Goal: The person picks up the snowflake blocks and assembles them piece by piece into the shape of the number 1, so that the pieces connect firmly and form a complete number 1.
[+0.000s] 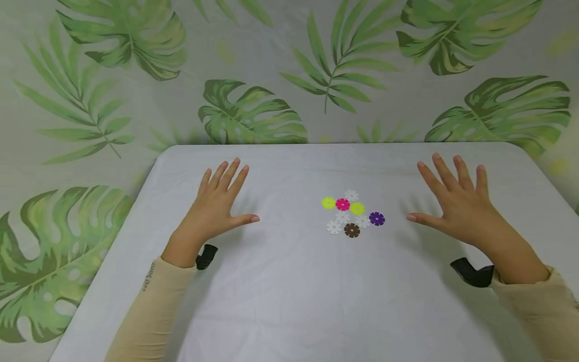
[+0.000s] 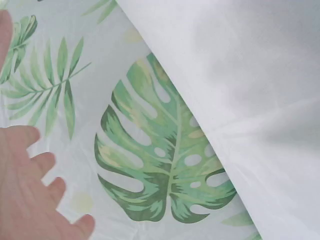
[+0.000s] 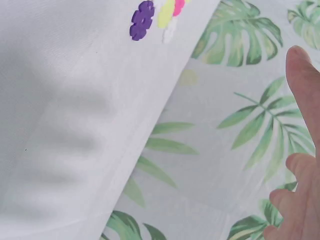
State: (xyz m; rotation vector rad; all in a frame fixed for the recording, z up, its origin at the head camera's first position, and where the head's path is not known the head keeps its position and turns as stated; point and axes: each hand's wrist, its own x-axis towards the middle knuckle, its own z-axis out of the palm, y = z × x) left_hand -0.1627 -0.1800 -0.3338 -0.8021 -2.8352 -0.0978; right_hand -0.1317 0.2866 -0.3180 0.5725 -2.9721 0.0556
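Both hands hover over a white table with fingers spread and nothing in them. My left hand [image 1: 216, 203] is left of a small cluster of flat, notched plastic discs; my right hand [image 1: 461, 206] is to the right of it, nearer. The cluster holds a purple disc [image 1: 377, 218], a brown disc [image 1: 352, 230], a pink disc [image 1: 343, 204], two yellow discs, one a yellow disc [image 1: 328, 202] at the left end, and several white ones, such as a white disc [image 1: 334, 227]. In the right wrist view the purple disc [image 3: 142, 20] shows at the top edge.
A white cloth covers the table [image 1: 280, 296], whose far edge meets a leaf-patterned backdrop [image 1: 253, 113]. Black straps, a left strap [image 1: 206, 257] and a right strap [image 1: 472, 273], stick out at the wrists by the beige sleeves.
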